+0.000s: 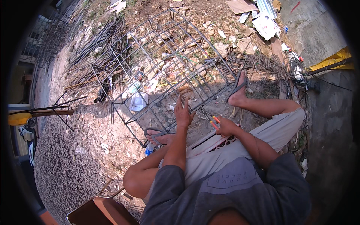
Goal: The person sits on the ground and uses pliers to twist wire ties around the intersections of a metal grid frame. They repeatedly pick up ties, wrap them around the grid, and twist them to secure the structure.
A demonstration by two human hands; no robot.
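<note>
Grey, boxy steel-bar cage [164,71] lying toward eleven o'clock, nearer the left hand [183,113], whose fingers spread apart; the right hand [226,126], clamped on orange-handled metal pliers [216,119], points them toward ten.

Loose rods [99,47] left of cage [170,60]

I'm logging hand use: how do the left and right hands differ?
The left hand has fingers extended by the steel cage; the right hand is closed around an orange-handled tool. The left hand reaches farther forward; the right hand sits closer in. Both are bare.
</note>
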